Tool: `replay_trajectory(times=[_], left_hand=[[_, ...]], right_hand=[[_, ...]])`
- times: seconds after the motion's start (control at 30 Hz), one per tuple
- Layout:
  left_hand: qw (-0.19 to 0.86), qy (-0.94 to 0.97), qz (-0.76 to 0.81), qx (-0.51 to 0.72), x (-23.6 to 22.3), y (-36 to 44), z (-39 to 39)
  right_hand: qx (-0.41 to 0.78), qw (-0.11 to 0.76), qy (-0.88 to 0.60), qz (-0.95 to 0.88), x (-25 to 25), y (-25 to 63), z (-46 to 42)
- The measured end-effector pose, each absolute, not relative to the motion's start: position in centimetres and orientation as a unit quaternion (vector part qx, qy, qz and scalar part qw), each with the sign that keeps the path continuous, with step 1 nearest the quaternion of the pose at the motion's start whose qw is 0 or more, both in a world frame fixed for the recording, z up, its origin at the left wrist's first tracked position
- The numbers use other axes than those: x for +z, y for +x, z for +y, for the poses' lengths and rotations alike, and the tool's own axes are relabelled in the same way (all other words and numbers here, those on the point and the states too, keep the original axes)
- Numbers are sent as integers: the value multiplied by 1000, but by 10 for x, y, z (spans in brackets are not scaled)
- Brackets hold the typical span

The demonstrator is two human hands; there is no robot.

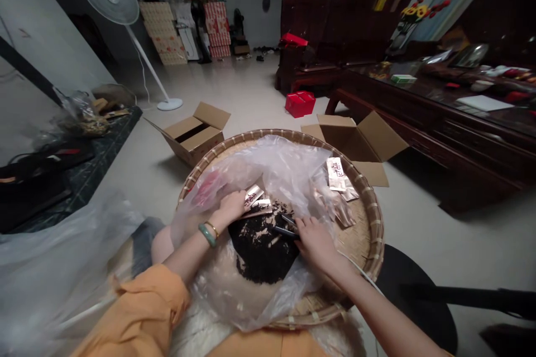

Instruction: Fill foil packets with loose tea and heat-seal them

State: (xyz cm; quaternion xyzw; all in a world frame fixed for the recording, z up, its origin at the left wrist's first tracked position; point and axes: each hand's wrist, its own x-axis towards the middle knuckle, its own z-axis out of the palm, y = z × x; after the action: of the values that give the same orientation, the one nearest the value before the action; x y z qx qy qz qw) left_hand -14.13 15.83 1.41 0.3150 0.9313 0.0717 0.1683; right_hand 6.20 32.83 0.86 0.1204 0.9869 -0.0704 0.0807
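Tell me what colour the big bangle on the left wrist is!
The bangle is mottled green, like jade; it shows best in the head view.

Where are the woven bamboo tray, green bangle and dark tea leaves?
Woven bamboo tray (pixel 377 223): head view, on the rim.
Green bangle (pixel 207 235): head view, on its outer curve.
Dark tea leaves (pixel 262 254): head view, heap's middle.

Dim light — edges warped, pic soft

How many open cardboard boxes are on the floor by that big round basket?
2: one open cardboard box left of the woven bamboo tray, another to its right. Others could be hidden.
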Motion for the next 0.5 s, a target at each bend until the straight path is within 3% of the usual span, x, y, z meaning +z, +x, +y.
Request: replay_trajectory(times=[0.2, 0.5], left_hand=[[130, 312, 939, 60, 15, -140, 161], [69, 284, 953, 76, 33, -146, 144]], right_hand=[[28, 30, 187, 982, 10, 60, 348], [42, 56, 183, 981, 13, 52, 349]])
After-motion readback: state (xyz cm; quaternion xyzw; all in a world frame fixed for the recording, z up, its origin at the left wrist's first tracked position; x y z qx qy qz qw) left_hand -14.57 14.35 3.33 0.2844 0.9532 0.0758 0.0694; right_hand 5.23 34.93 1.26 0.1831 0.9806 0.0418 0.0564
